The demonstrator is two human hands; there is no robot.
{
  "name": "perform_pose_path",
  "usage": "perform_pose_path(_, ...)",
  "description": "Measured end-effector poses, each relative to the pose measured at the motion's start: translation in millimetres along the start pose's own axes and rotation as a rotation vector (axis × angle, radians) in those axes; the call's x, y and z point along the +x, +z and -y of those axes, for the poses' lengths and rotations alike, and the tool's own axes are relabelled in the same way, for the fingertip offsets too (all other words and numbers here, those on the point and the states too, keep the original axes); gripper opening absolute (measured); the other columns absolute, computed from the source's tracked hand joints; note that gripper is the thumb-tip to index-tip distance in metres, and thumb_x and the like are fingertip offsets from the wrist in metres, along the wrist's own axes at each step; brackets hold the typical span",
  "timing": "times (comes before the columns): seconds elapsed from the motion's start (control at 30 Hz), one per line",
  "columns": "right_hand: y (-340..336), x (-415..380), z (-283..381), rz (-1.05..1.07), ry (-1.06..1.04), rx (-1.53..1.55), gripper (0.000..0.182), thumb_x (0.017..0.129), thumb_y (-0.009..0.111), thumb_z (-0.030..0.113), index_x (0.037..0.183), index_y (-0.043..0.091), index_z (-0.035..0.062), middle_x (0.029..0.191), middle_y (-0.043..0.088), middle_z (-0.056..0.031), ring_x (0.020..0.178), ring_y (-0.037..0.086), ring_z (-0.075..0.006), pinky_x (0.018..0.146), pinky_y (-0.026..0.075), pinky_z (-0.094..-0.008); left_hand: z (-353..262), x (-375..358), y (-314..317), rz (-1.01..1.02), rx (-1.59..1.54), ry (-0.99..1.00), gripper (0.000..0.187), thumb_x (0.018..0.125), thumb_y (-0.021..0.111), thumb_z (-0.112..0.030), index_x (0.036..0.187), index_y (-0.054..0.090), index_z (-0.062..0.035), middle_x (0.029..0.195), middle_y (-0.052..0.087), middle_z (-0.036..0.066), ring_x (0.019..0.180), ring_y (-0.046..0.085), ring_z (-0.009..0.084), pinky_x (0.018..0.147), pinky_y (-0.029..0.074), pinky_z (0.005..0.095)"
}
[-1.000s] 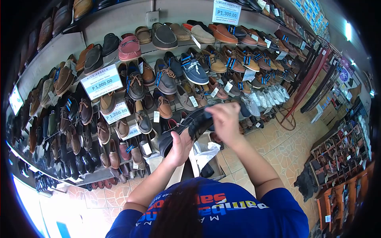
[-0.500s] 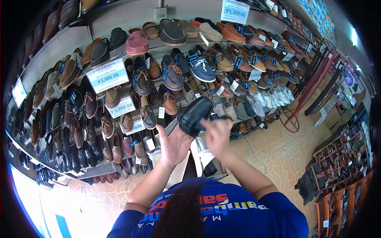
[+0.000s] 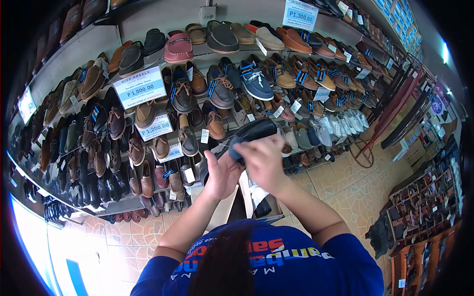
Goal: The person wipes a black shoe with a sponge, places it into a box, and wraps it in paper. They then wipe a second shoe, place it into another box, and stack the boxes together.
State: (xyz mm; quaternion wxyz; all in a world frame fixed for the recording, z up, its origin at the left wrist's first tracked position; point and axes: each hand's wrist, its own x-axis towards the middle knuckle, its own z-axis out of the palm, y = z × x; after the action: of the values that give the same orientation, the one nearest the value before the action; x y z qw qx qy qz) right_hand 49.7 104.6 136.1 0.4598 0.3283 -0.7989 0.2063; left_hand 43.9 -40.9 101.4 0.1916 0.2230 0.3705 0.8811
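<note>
Left hand (image 3: 221,173) cupped under a black leather shoe (image 3: 256,132), fingers curled up around the heel end, thumb raised beside it; clamped on the shoe from below. Right hand (image 3: 260,159) laid over the top of the same shoe, fingers bent and pressing a small dark cloth (image 3: 236,148) against the leather; closed around the cloth, not spread. Both hands close together, nearly touching, with the shoe between them. Toe of the shoe pointing up and away from the hands, toward the display shelves (image 3: 148,64). Shoe held in the air in front of the shelves, level with the lower rows, clear of every shelf.

Just below the shoe, an open shoebox (image 3: 232,204) with white tissue paper (image 3: 259,193) spilling out. Behind the shoe, rows of loafers and boat shoes in brown, tan, navy and pink, tilted toe-down on the shelves. Left of the shoe, a white price sign (image 3: 140,88) reading P1,000.00, with a smaller sign (image 3: 156,127) reading P1,200.00 beneath it. Above and to the right of the shoe, another sign (image 3: 300,14) reading P1,300.00. Right of the shoe, tiled floor (image 3: 345,182) and a rack of hanging belts (image 3: 410,113). Nearest the camera, below the shoe, a blue printed shirt (image 3: 276,256).
</note>
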Motion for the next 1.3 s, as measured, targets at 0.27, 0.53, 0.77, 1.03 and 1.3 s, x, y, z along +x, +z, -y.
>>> perform_pose_path(0.27,-9,-41,-61,-0.133,0.244,-0.116,0.029,0.073,0.060,-0.002,0.100,0.064,0.0063,0.088,0.059,-0.0063,0.079,0.056,-0.0200,0.078,0.039,-0.0367,-18,0,-6,0.030,-0.209,0.031,0.117,0.070,0.020,-0.087,0.138,0.026,0.0073,0.141,0.036,0.019,0.131,0.034,0.0278,0.112,0.021,0.0387)
perform_pose_path(0.53,24,-50,15,-0.213,0.245,0.083,0.025,0.070,0.058,-0.008,0.091,0.065,0.0050,0.078,0.057,-0.0073,0.074,0.052,-0.0264,0.071,0.040,-0.0339,-9,15,-12,0.043,-0.647,0.001,0.112,0.072,0.034,-0.083,0.135,0.028,0.0089,0.137,0.041,0.022,0.127,0.040,0.0307,0.109,0.029,0.0410)
perform_pose_path(0.77,9,-16,-18,-0.349,0.419,0.050,0.024,0.074,0.057,-0.006,0.096,0.065,0.0021,0.080,0.058,-0.0097,0.075,0.053,-0.0233,0.067,0.042,-0.0330,-7,11,-4,0.046,-0.723,-0.045,0.110,0.073,0.041,-0.079,0.135,0.026,0.0096,0.137,0.040,0.023,0.127,0.040,0.0326,0.108,0.030,0.0431)
perform_pose_path(1.03,-25,-17,-20,-0.355,0.455,0.107,0.041,0.080,0.056,-0.006,0.120,0.052,-0.0029,0.108,0.056,-0.0122,0.098,0.056,-0.0230,0.092,0.041,-0.0346,-7,-11,-28,0.031,0.513,0.082,0.069,0.083,0.064,-0.038,0.133,0.039,0.0024,0.114,0.054,0.011,0.105,0.051,0.0186,0.091,0.041,0.0324)
perform_pose_path(1.3,-36,17,-5,-0.029,-0.119,0.005,0.028,0.070,0.054,-0.004,0.094,0.064,0.0063,0.089,0.060,-0.0048,0.084,0.058,-0.0227,0.086,0.034,-0.0409,-12,-9,-29,0.204,1.588,0.327,0.036,0.085,0.058,-0.028,0.112,0.053,-0.0054,0.099,0.059,0.011,0.090,0.057,0.0274,0.081,0.046,0.0365)
